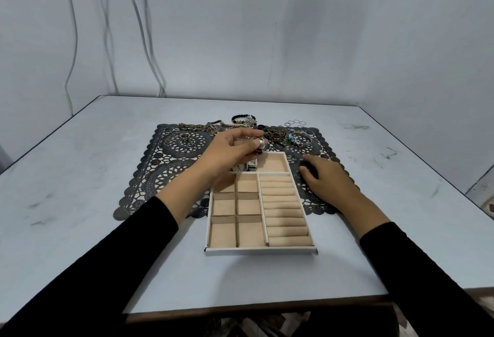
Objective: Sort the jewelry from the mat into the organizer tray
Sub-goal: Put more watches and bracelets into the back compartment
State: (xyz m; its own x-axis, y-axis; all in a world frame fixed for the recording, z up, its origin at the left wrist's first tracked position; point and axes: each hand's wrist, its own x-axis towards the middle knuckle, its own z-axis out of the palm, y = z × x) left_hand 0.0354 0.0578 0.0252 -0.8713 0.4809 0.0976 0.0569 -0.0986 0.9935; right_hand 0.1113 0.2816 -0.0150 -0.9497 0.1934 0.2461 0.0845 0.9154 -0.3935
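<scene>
Head view, the only one we have. The white-rimmed, beige-lined organizer tray point(260, 250) sits at frame centre, with its far end on the dark lace-cut mat point(160, 176).

Progress: early, we judge. Only the long top compartment holds anything: silver-banded watches point(248, 167), one or maybe two, partly hidden by the hand. The six square compartments on the tray's left and the beige ring rolls point(283, 213) on its right are bare.

The left hand point(232, 147) hovers over that top compartment, fingers curled, thumb and forefinger pinching a small silver piece point(261, 143). Something dark hangs under it, too small for us to identify. We read this as the item in hand, bound for the tray.

The right hand point(328, 179) lies on the mat just right of the tray, fingers curled down over a dark spot. We cannot tell whether it holds anything.

Left to sort, nearly everything:
- cluster of small metal rings point(184, 141), mat's upper left
- brownish chains point(197, 127), far edge
- black bead bracelet point(242, 119), top centre
- tangled chain pile point(275, 133), just right of the left hand
- silver bangles with turquoise beads point(299, 139), upper right
- thin wire hoops point(295, 123), on the pale table point(80, 176) just past the mat
</scene>
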